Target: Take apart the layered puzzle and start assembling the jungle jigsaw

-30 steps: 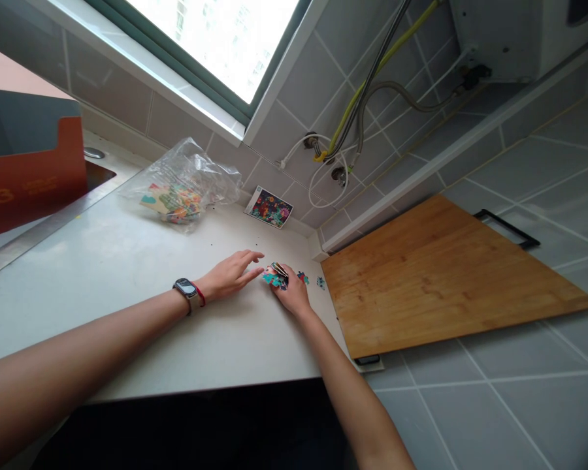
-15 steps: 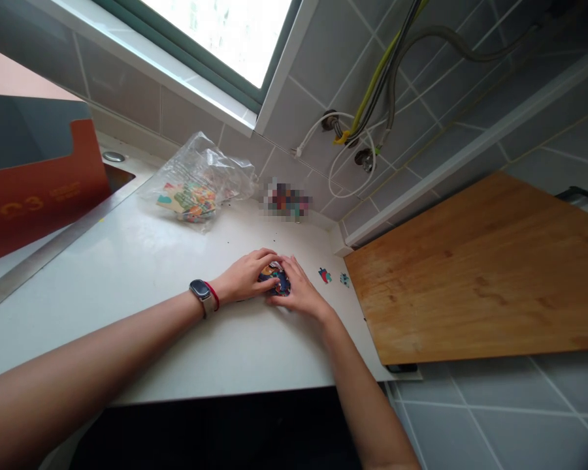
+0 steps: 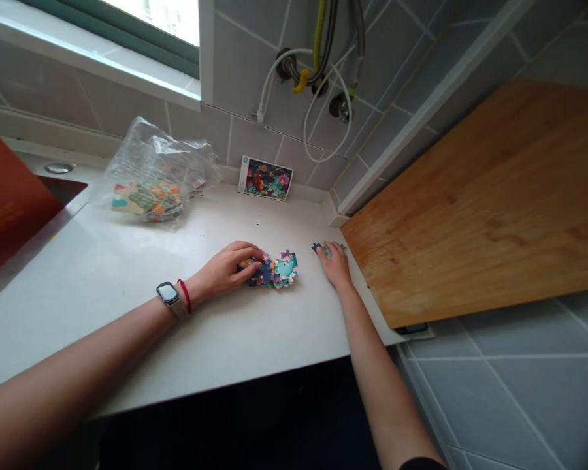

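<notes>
A loose pile of colourful jigsaw pieces [image 3: 277, 271] lies on the white countertop [image 3: 127, 326]. My left hand [image 3: 225, 267] rests against the pile's left edge, fingers curled over it, and I cannot tell whether they grip a piece. To the right, my right hand [image 3: 334, 261] has its fingertips on a few separate jigsaw pieces [image 3: 323, 248], partly hiding them. A picture card of the puzzle [image 3: 265, 177] leans against the tiled wall. Behind my left hand lies a crumpled clear plastic bag [image 3: 157, 176] with colourful printed material inside.
A wooden cutting board [image 3: 475, 202] lies beyond the counter's right end, above the tiled floor. An orange-red board [image 3: 7, 202] stands by a sink opening at the left. Hoses and white cables [image 3: 318, 59] hang on the wall.
My hands have parted from around the pieces. The right hand moved right to the separate pieces, and the pile now lies spread and uncovered. The view has shifted too.
</notes>
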The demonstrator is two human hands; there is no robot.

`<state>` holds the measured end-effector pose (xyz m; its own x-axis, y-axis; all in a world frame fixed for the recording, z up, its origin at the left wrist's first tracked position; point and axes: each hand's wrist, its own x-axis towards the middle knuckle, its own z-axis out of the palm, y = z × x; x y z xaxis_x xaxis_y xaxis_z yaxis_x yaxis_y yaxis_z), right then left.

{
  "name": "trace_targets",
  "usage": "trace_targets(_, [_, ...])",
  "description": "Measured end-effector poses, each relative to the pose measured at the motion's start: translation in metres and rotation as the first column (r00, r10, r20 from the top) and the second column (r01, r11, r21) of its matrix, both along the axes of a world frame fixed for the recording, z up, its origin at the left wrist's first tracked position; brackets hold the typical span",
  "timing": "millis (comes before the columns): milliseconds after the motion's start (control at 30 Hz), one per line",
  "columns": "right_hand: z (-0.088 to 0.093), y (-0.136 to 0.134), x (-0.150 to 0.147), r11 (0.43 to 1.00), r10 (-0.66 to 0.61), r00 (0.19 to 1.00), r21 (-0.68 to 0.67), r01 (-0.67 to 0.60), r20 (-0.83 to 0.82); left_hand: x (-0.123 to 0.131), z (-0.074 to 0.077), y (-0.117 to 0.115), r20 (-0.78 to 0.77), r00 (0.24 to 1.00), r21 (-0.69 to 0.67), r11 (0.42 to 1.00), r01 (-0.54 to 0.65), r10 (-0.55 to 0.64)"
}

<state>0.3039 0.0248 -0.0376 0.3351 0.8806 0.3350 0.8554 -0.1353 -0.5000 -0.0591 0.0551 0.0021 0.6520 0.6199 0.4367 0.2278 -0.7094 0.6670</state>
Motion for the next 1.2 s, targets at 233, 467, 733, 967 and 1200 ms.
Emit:
trace_targets(233, [0.017,-0.009,-0.035,0.946,0.323,0.922,0.096,-0.309,-0.213,-0.001,0.006,-0.007,-0.039,0.999,0.015,1.0,0.022,-0.022])
trace_targets(467, [0.032,-0.012,-0.054,0.951,0.28,0.846,0.25,-0.181,-0.453,0.0,0.015,-0.012,-0.033,0.996,-0.017,0.997,0.081,-0.082])
trace_targets(733, [0.023,-0.007,-0.045,0.962,0.256,0.816,0.217,-0.164,-0.518,0.0,0.02,-0.018,-0.078,0.993,-0.056,0.995,0.081,-0.085])
trace_targets(967, [0.022,-0.006,-0.047,0.954,0.298,0.792,0.194,-0.228,-0.533,0.001,0.022,-0.02,-0.097,0.99,-0.05,0.994,0.094,-0.098])
trace_targets(1200, [0.023,-0.008,-0.045,0.955,0.294,0.814,0.18,-0.235,-0.501,0.002,0.009,-0.013,-0.181,0.971,0.054,0.987,-0.151,0.158])
